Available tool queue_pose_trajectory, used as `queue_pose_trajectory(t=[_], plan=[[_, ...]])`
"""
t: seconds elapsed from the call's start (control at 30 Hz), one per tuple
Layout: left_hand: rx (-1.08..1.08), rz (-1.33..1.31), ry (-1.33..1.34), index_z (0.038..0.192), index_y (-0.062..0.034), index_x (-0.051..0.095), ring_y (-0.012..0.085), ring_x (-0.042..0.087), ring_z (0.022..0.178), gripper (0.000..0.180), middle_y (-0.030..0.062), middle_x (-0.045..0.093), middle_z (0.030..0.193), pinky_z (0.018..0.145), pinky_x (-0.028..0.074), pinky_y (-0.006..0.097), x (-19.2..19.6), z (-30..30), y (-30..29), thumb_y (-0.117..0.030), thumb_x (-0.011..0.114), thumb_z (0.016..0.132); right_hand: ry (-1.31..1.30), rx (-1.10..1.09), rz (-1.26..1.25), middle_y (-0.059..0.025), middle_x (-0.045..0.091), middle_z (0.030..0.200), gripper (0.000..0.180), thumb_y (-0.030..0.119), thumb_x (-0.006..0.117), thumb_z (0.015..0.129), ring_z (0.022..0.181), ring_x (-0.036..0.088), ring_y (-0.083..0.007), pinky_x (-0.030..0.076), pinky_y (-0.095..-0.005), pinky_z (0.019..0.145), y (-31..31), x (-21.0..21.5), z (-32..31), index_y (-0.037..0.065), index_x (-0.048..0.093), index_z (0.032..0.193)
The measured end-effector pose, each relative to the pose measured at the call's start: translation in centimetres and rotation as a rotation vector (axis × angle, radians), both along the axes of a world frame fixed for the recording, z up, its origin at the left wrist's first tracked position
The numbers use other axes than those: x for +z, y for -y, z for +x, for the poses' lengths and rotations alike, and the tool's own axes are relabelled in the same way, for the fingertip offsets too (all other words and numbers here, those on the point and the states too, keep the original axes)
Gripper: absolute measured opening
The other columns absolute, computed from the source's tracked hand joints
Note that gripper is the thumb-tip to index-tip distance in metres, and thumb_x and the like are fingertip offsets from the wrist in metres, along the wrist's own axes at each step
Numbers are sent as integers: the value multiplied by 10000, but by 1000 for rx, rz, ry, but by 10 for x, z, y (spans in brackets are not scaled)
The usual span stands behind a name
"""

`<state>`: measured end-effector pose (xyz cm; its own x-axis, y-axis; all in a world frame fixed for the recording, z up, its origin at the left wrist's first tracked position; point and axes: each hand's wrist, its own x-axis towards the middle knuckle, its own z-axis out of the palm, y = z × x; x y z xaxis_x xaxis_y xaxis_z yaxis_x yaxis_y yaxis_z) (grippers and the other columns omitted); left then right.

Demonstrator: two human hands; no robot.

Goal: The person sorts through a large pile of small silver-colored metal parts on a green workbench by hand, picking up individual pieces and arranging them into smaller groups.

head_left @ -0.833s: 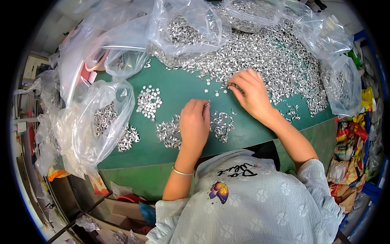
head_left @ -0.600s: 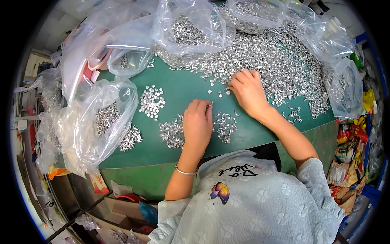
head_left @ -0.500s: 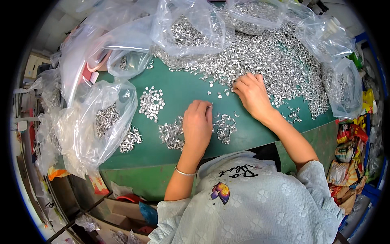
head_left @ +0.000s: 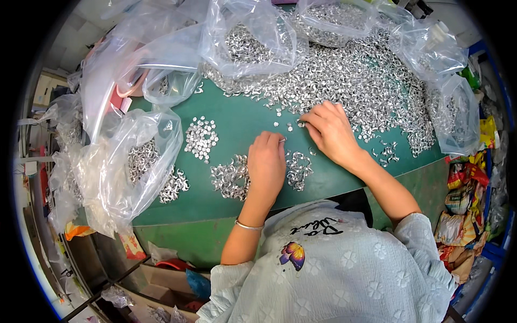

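My left hand [head_left: 267, 164] is closed in a pinch, with a small curved silver metal piece [head_left: 283, 140] showing at its fingertips. Under and beside it lie two small heaps of curved silver pieces, a left heap [head_left: 229, 177] and a right heap [head_left: 298, 171]. My right hand [head_left: 333, 134] reaches to the near edge of the big spread of silver pieces [head_left: 371, 81]. Its thumb and forefinger close at a tiny silver piece [head_left: 300, 123], partly hidden by the fingers. A few loose flower-shaped pieces [head_left: 290, 127] lie between the hands.
A pile of flower-shaped silver pieces [head_left: 201, 139] sits left on the green table [head_left: 237, 107]. Clear plastic bags of metal pieces, such as the left bag [head_left: 107, 177] and the far bag [head_left: 253, 46], ring the work area. Colourful packets [head_left: 458, 220] line the right side.
My left hand has shifted slightly right, still pinching. My right hand has drawn left and a little nearer, its fingertips now at the tiny piece beside the loose ones.
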<state>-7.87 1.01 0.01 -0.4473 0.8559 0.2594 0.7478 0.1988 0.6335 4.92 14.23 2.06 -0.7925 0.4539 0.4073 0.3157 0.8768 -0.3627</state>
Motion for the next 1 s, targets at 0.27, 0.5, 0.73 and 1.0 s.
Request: queue_pose_trajectory(t=[0.27,0.5,0.73,1.0], plan=[[-26,2,-2,917,-39,638,293,588,849,78,98,602,899,732,450,405,-1,3,1,-38,634,839,272,40,257,-61,597,815,38,79,640,752,888,550,-227,382,-355,823,-11,-6,-19,58,662,775],[-4,106,161,915,-5,608,347,584,832,60,145,599,889,729,458,430,-5,4,0,-13,609,856,201,218,-326,-76,597,848,102,64,668,807,907,573,-243,371,-379,823,11,5,16,59,690,906],[-94,143,344,938,24,615,364,611,814,86,171,632,886,727,490,409,1,7,0,39,599,855,41,89,-480,-125,590,831,102,39,650,829,845,587,-316,468,-413,765,-1,11,25,8,676,923],[63,133,331,939,16,673,193,650,718,81,123,693,847,641,495,286,8,-2,7,10,654,860,76,113,-506,-126,579,841,124,4,634,836,784,588,-285,476,-376,702,11,13,15,-12,616,958]])
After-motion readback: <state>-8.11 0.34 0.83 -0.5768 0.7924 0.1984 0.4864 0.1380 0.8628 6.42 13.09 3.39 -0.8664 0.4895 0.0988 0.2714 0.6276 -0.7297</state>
